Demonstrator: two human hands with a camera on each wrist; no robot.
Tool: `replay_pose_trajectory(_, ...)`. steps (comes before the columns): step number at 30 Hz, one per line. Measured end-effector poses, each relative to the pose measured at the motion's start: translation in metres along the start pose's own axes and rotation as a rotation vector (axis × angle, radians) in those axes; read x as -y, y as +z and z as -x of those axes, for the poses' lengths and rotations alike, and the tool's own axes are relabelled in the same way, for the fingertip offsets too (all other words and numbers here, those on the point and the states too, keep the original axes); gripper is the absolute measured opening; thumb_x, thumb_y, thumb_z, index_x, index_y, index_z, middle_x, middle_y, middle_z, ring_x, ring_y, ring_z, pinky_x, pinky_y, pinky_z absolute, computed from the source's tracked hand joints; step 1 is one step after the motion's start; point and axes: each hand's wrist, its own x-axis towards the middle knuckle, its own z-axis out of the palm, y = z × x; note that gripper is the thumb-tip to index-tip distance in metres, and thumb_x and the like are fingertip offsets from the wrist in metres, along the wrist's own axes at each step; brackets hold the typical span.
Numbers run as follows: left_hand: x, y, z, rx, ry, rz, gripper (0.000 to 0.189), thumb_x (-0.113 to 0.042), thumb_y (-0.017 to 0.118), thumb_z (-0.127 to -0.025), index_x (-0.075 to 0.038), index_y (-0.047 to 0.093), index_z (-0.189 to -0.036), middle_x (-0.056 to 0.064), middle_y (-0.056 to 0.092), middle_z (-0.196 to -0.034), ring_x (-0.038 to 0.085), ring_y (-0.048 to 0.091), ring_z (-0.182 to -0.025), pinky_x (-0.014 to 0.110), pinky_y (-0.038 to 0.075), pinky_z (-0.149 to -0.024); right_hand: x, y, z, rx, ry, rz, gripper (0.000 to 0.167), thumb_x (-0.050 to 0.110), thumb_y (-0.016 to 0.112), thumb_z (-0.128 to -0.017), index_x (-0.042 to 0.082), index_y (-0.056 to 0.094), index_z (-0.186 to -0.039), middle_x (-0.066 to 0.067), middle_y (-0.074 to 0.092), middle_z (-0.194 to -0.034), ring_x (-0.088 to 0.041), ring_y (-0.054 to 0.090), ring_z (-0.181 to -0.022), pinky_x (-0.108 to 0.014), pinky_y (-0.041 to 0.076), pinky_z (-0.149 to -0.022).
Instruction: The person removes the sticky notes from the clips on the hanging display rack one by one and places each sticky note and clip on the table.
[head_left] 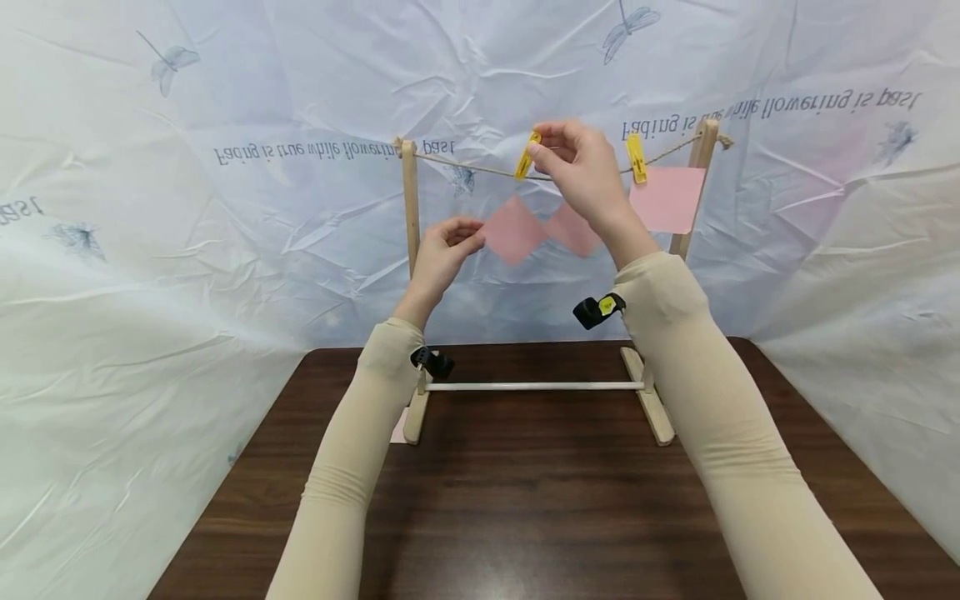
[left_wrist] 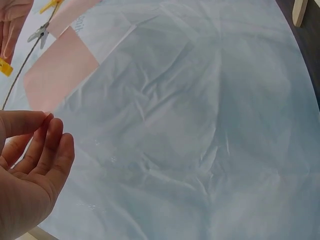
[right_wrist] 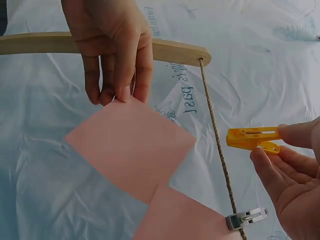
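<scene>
My left hand (head_left: pixel 448 250) pinches one corner of a square pink paper (head_left: pixel 513 231), which hangs corner-up below the rope (right_wrist: pixel 215 125). Between thumb and fingers of my right hand (head_left: pixel 585 171) is a yellow clothespin (right_wrist: pixel 252 137); in the right wrist view its tip points at the rope with a small gap. A second pink paper (right_wrist: pixel 182 215) hangs beside the first, partly behind my right hand in the head view. A grey clothespin (right_wrist: pixel 247 218) grips the rope at that second paper.
Wooden posts (head_left: pixel 410 200) hold the rope at both ends. Another yellow clothespin (head_left: pixel 636 158) is on the rope by a pink sheet (head_left: pixel 667 200) at right. A white rod (head_left: pixel 532 386) joins the feet above the brown table (head_left: pixel 525 500). Pink paper (head_left: pixel 400 428) lies by the left foot.
</scene>
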Motion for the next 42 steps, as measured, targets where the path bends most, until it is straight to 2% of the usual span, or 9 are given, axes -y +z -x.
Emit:
replay_pose_trajectory(6, 0.001, -0.002, 0.006, -0.02, 0.008, -0.048, 0.026, -0.007, 0.068, -0.097, 0.007, 0.068, -0.119, 0.021, 0.068, -0.11, 0.033, 0.065, -0.103, 0.036, 0.054, -0.092, -0.005, -0.005, 0.006, 0.021, -0.001, -0.011, 0.047, 0.028, 0.066, -0.1, 0.009, 0.057, -0.142, -0.009, 0.06, -0.136, -0.017, 0.059, -0.124, -0.031, 0.05, -0.1)
replay_pose_trajectory(11, 0.001, -0.008, 0.012, -0.035, 0.063, -0.082, 0.025, -0.002, 0.066, -0.097, 0.011, 0.067, -0.118, 0.028, 0.068, -0.11, 0.039, 0.065, -0.1, 0.03, 0.055, -0.087, -0.011, -0.012, 0.015, 0.003, 0.018, -0.022, 0.047, 0.03, 0.067, -0.099, 0.015, 0.059, -0.142, -0.006, 0.059, -0.138, -0.016, 0.06, -0.123, -0.031, 0.05, -0.099)
replay_pose_trajectory(17, -0.001, -0.024, 0.018, -0.05, 0.084, -0.085, 0.025, -0.01, 0.07, -0.096, 0.006, 0.07, -0.115, 0.018, 0.07, -0.105, 0.026, 0.067, -0.094, 0.03, 0.055, -0.086, -0.016, -0.025, 0.023, -0.037, 0.042, -0.034, 0.044, 0.031, 0.067, -0.098, 0.016, 0.062, -0.139, -0.005, 0.061, -0.133, -0.013, 0.061, -0.118, -0.031, 0.049, -0.099)
replay_pose_trajectory(20, -0.002, -0.035, 0.022, -0.065, 0.079, -0.084, 0.025, -0.012, 0.071, -0.096, 0.004, 0.07, -0.115, 0.014, 0.071, -0.105, 0.022, 0.067, -0.093, 0.032, 0.055, -0.088, -0.017, -0.032, 0.027, -0.053, 0.058, -0.041, 0.043, 0.031, 0.067, -0.098, 0.017, 0.063, -0.138, -0.003, 0.061, -0.131, -0.011, 0.061, -0.116, -0.028, 0.047, -0.1)
replay_pose_trajectory(23, -0.004, -0.046, 0.027, -0.09, 0.072, -0.08, 0.025, -0.013, 0.072, -0.095, 0.003, 0.071, -0.115, 0.011, 0.071, -0.104, 0.02, 0.066, -0.092, 0.029, 0.054, -0.087, -0.02, -0.039, 0.031, -0.072, 0.058, -0.05, 0.042, 0.029, 0.067, -0.098, 0.015, 0.064, -0.137, -0.002, 0.062, -0.127, -0.011, 0.063, -0.111, -0.029, 0.048, -0.1)
replay_pose_trajectory(29, -0.007, -0.07, 0.033, -0.176, 0.072, -0.08, 0.026, -0.011, 0.073, -0.094, 0.005, 0.071, -0.114, 0.001, 0.072, -0.1, 0.012, 0.064, -0.088, 0.025, 0.052, -0.083, -0.028, -0.057, 0.043, -0.158, 0.002, -0.051, 0.038, 0.023, 0.068, -0.098, 0.009, 0.067, -0.133, 0.001, 0.066, -0.117, -0.011, 0.065, -0.101, -0.024, 0.053, -0.09)
replay_pose_trajectory(34, -0.014, -0.095, 0.044, -0.232, 0.085, -0.081, 0.026, -0.006, 0.071, -0.094, 0.008, 0.069, -0.115, -0.004, 0.07, -0.097, 0.012, 0.065, -0.088, 0.024, 0.053, -0.087, -0.035, -0.075, 0.054, -0.208, -0.029, -0.143, 0.036, 0.016, 0.069, -0.097, 0.002, 0.067, -0.13, -0.006, 0.067, -0.121, -0.013, 0.065, -0.101, -0.019, 0.054, -0.084)
replay_pose_trajectory(37, -0.017, -0.112, 0.052, -0.265, 0.084, -0.09, 0.022, -0.003, 0.071, -0.094, 0.006, 0.07, -0.114, -0.006, 0.07, -0.096, 0.011, 0.066, -0.087, 0.023, 0.054, -0.086, -0.039, -0.087, 0.059, -0.251, -0.043, -0.2, 0.032, 0.014, 0.071, -0.095, 0.002, 0.07, -0.125, -0.006, 0.068, -0.115, -0.014, 0.065, -0.096, -0.017, 0.054, -0.081)
replay_pose_trajectory(42, -0.018, -0.139, 0.067, -0.308, 0.095, -0.012, 0.014, 0.002, 0.071, -0.092, 0.004, 0.074, -0.105, -0.004, 0.072, -0.092, 0.011, 0.068, -0.082, 0.021, 0.055, -0.082, -0.046, -0.109, 0.073, -0.335, -0.049, -0.262, 0.029, 0.009, 0.075, -0.091, 0.002, 0.073, -0.119, -0.003, 0.068, -0.107, -0.012, 0.065, -0.09, -0.015, 0.054, -0.077)
